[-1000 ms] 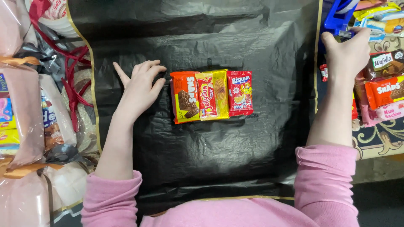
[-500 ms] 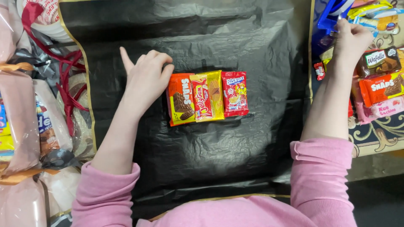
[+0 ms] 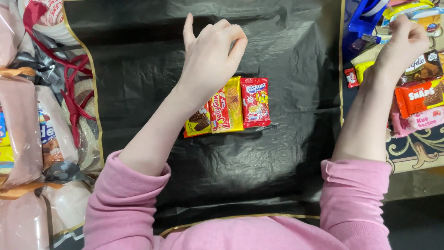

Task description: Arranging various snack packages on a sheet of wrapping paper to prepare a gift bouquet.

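Observation:
Three snack packets lie side by side on a black plastic sheet (image 3: 296, 60): an orange one with a chocolate wafer picture (image 3: 198, 124), a red-and-yellow one (image 3: 226, 110) and a red biscuit packet (image 3: 255, 102). My left hand (image 3: 210, 55) hovers over the left end of this row, its forearm covering part of the orange packet. Its fingers are loosely curled, the thumb points up, and it holds nothing. My right hand (image 3: 406, 40) is curled down into the snack pile at the right edge. Whether it grips a packet is hidden.
The right-hand pile holds an orange packet (image 3: 418, 96), a pink packet (image 3: 418, 119), a brown packet (image 3: 423, 67), a small red packet (image 3: 351, 78) and a blue item (image 3: 363, 21). Clear-wrapped parcels (image 3: 23, 125) and red ribbon (image 3: 69, 78) crowd the left side.
My left hand lifted off the sheet beside the packets and moved up and right, over the row. My right hand stayed in the pile, its fingers curling in.

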